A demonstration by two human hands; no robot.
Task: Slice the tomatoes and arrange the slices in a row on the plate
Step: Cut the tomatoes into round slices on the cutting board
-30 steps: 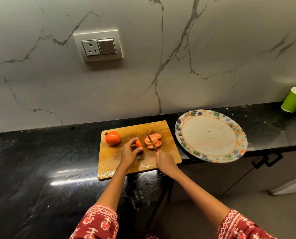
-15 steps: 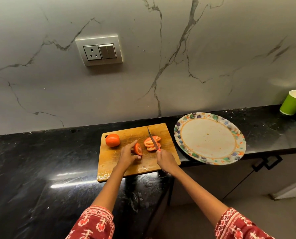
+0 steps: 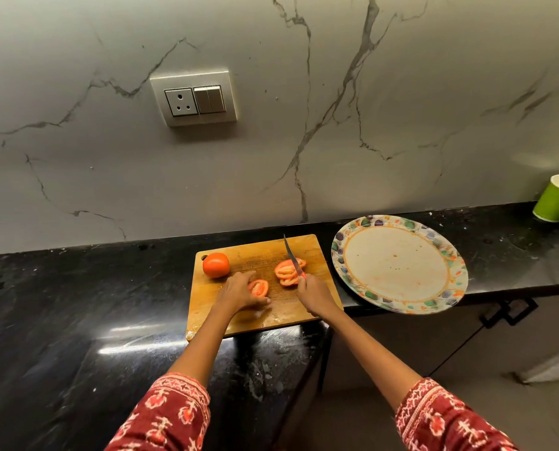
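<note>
Knife in right hand's closed grip, blade pointing away; left hand holds tomato piece.

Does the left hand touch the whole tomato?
Apart. The head view shows bare cutting board between the left hand and whole tomato.

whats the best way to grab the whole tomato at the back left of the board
Take the whole tomato around its round middle, fingers coming down from above and spread to both sides. It sits alone near the back left corner of the cutting board, apart from the pile of slices, so its top and sides look free. The left hand, now on the cut tomato piece, is probably nearest.
</note>
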